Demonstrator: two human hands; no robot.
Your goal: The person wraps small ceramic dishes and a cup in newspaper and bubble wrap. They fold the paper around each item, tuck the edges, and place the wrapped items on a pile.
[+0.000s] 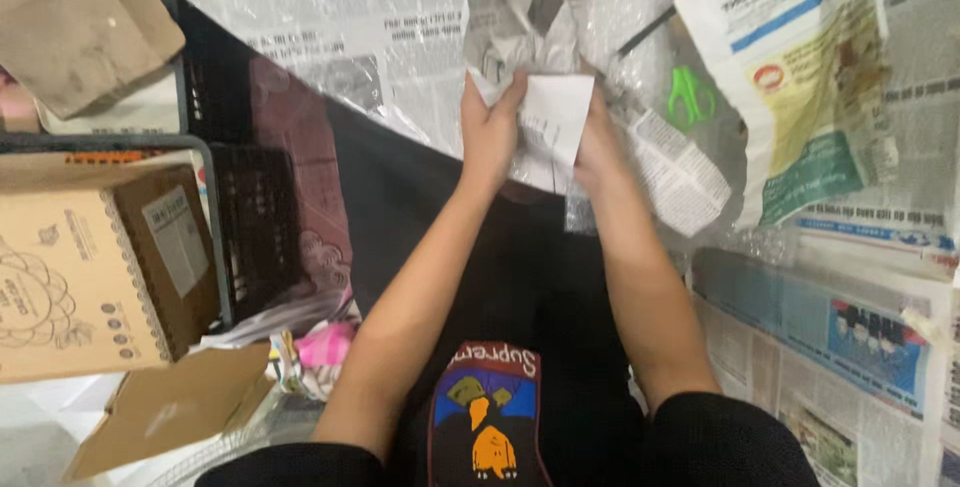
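The person holds a white paper with both hands, above the near edge of the bench. The left hand grasps the left side of the paper; its fingers curl over the upper left corner, so the grip is clenched on the paper. The right hand is behind the right side of the paper and mostly hidden by it. It touches the paper and seems to hold it, but the fingers cannot be seen clearly. The paper is a little crumpled at the top and hangs down between the two hands.

The bench is covered with newspaper and some clear plastic film. Scissors with green handles lie on the bench, near the right hand and to its right. A big printed sheet lies further right, partly folded up.

On the person's left stands a dark crate, and beside it a brown box with a label on its side. Another piece of cardboard lies at the upper left corner. Below the box, an open cardboard flap and a pink cloth can be seen.
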